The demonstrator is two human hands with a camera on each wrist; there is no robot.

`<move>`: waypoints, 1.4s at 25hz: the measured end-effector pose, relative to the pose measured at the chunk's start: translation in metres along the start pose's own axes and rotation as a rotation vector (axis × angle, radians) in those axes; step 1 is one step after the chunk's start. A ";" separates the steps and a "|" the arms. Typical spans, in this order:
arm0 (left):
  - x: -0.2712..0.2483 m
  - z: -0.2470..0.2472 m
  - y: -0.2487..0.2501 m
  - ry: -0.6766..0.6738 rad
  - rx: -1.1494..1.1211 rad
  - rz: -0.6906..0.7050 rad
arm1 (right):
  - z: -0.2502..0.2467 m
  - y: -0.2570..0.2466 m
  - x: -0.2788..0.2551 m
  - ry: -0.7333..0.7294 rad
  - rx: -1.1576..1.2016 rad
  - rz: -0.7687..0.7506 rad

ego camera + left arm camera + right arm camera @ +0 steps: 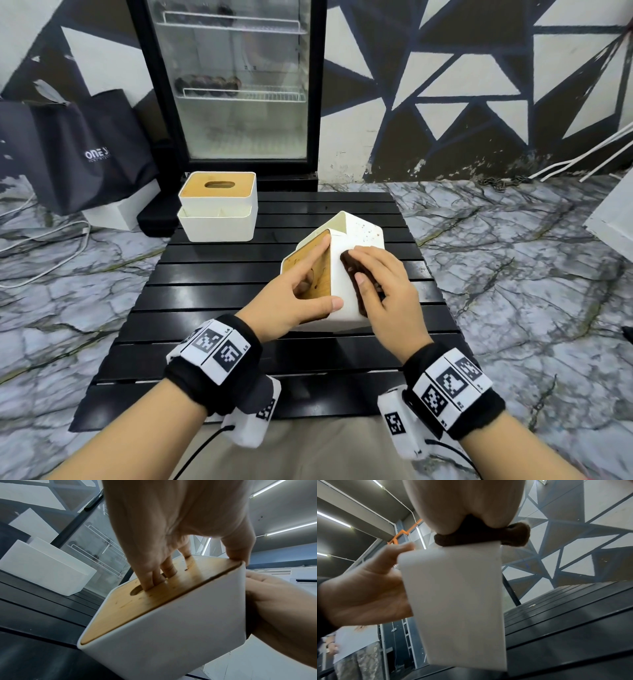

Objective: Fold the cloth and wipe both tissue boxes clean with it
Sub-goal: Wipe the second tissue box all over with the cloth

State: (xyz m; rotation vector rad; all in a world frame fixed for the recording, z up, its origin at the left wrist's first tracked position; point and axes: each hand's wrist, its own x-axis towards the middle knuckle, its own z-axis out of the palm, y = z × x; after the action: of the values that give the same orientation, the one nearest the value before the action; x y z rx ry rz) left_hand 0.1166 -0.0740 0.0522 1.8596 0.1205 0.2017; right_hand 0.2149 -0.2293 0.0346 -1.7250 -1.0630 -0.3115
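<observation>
A white tissue box (346,274) with a wooden lid (145,601) is tipped on its side at the middle of the black slatted table (212,301). My left hand (301,294) grips it: fingers hooked into the lid's slot, thumb on the box's near edge. My right hand (380,287) presses a folded dark brown cloth (352,270) flat against the box's white side (453,601). The cloth (481,536) shows under my palm in the right wrist view. A second white tissue box (219,205) with a wooden lid stands upright at the table's far left corner.
A glass-door fridge (233,85) stands behind the table. A dark tote bag (78,150) sits on the marble floor at the left, with white cables near it. Brown specks mark the tipped box's far white face (366,229). Another person stands at the lower left of the right wrist view.
</observation>
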 end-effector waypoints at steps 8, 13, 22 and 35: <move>-0.004 0.001 0.004 -0.018 -0.027 -0.004 | -0.003 0.010 0.039 0.069 -0.056 0.145; -0.003 -0.001 0.001 0.010 -0.053 -0.002 | 0.001 0.003 0.037 -0.042 -0.071 0.108; 0.002 0.003 0.005 -0.020 -0.022 -0.016 | -0.004 0.012 0.052 -0.016 -0.102 0.172; 0.003 -0.002 0.004 -0.006 -0.010 -0.035 | 0.001 0.011 0.057 -0.043 -0.153 0.169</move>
State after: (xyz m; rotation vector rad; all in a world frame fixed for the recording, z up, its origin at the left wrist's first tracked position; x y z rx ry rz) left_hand 0.1196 -0.0732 0.0569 1.8468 0.1473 0.1719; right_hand 0.2560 -0.2010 0.0640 -1.9534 -0.9367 -0.2548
